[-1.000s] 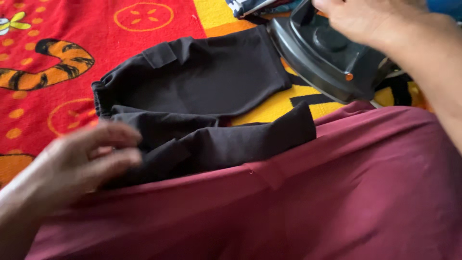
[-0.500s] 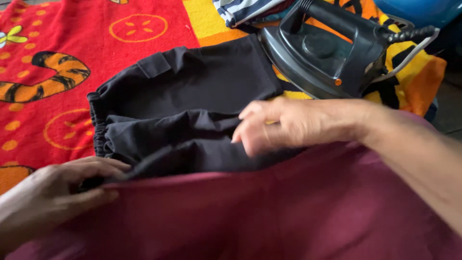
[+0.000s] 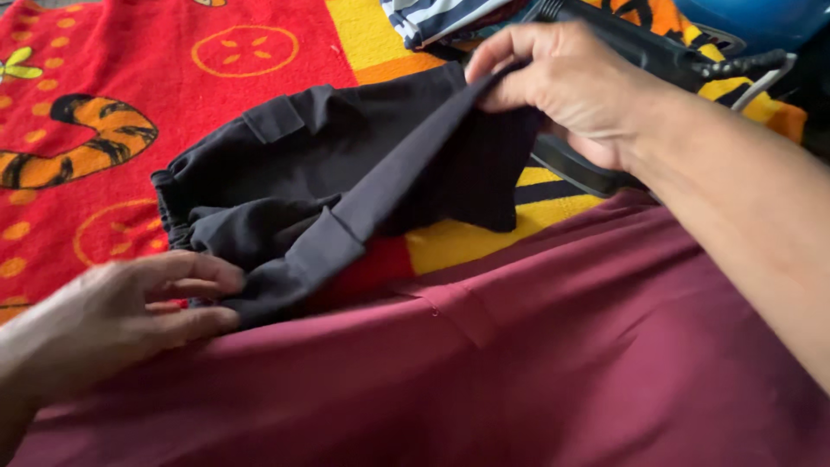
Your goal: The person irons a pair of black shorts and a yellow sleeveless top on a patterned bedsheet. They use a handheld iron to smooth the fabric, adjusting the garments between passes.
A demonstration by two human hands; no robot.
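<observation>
A pair of small black shorts (image 3: 328, 164) with an elastic waist and a flap pocket lies on a red, yellow and orange tiger-print blanket (image 3: 95, 104). My right hand (image 3: 562, 82) pinches the hem of the near leg and holds it lifted, up toward the top of the view. My left hand (image 3: 130, 316) rests at the lower left with fingers pressed on the waist end of that same leg. A dark grey clothes iron (image 3: 640, 52) stands behind my right hand and is mostly hidden by it.
Maroon cloth (image 3: 519, 363) covers the whole near part of the view. A striped blue and white garment (image 3: 432, 17) lies at the top edge. A blue rounded object (image 3: 752, 17) sits at the top right, beside the iron's cord.
My right hand left the iron, came down to the near leg of the shorts, gripped its hem and lifted it up and away. My left hand settled on the waist end.
</observation>
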